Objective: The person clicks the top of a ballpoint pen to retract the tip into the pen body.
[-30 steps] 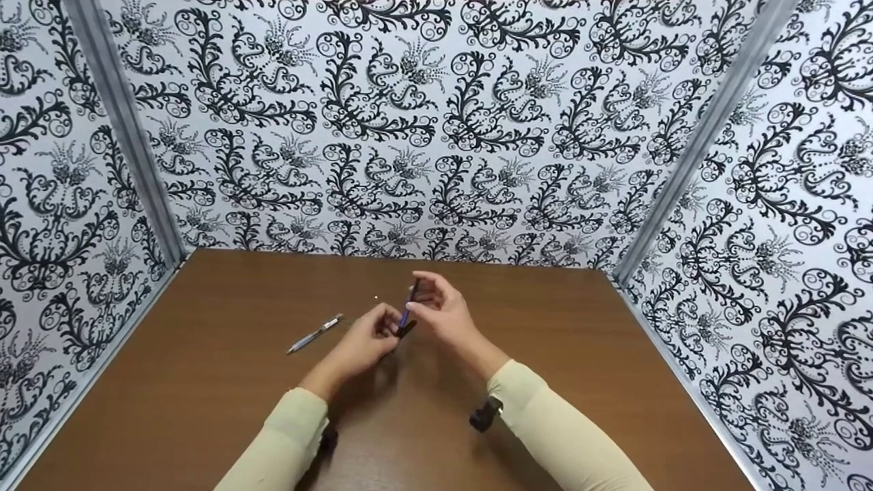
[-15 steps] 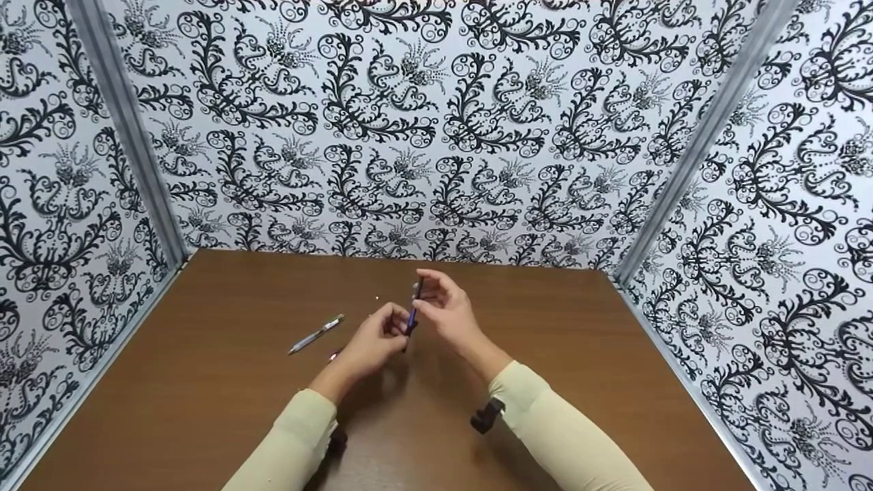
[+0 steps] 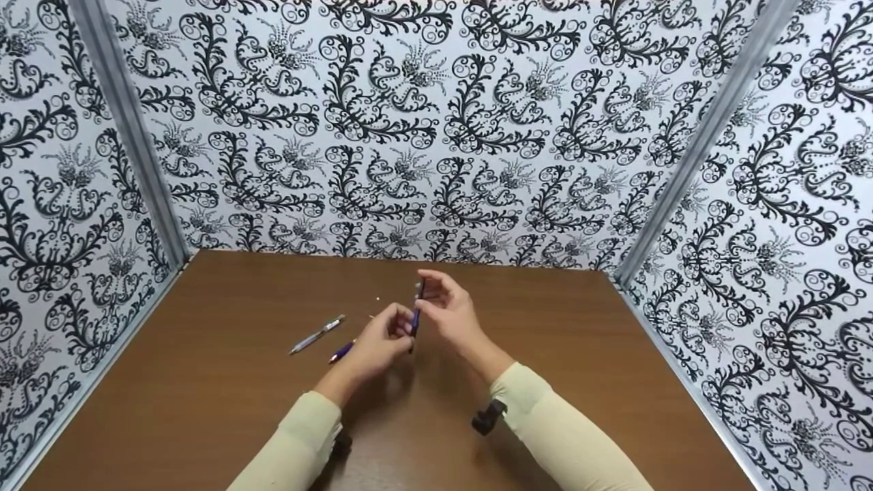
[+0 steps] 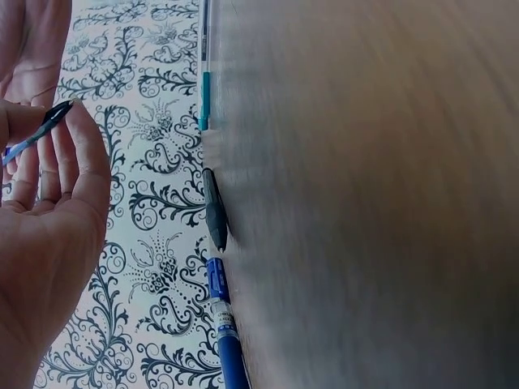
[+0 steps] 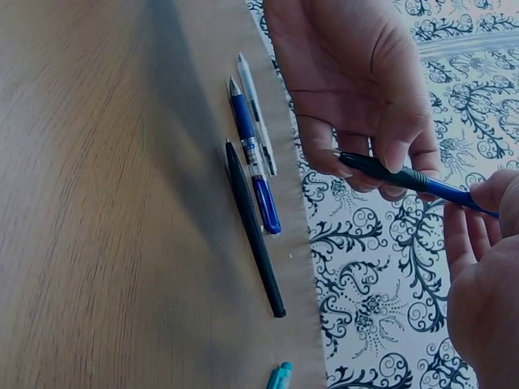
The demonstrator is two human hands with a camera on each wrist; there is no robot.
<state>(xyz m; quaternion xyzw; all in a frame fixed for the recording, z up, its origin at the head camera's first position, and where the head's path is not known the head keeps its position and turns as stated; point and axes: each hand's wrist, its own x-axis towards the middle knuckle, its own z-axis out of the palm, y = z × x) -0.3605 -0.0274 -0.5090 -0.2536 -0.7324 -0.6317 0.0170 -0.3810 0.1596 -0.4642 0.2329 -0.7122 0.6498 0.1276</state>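
In the head view, both hands hold one slim pen (image 3: 417, 318), blue in the middle with dark ends, nearly upright above the table. My left hand (image 3: 382, 339) pinches its dark lower end. Higher up, the blue barrel and top are held by my right hand (image 3: 447, 310). The right wrist view shows the pen's ribbed dark grip (image 5: 381, 170) between the left thumb and fingers, and the right hand (image 5: 486, 275) on the blue barrel. In the left wrist view, the dark tip (image 4: 58, 115) is by the left hand's (image 4: 61, 227) index finger.
On the brown table (image 3: 545, 327) lie a clear pen (image 3: 317, 334) and a blue pen (image 3: 342, 352), partly behind the left wrist. The right wrist view adds a black pen (image 5: 255, 231) and a teal-ended pen (image 5: 280, 377). Patterned walls (image 3: 409, 136) enclose the table.
The dark lower piece, angled to the blue barrel a second ago, now lines up with it. The left hand has shifted slightly right, uncovering the blue pen on the table.
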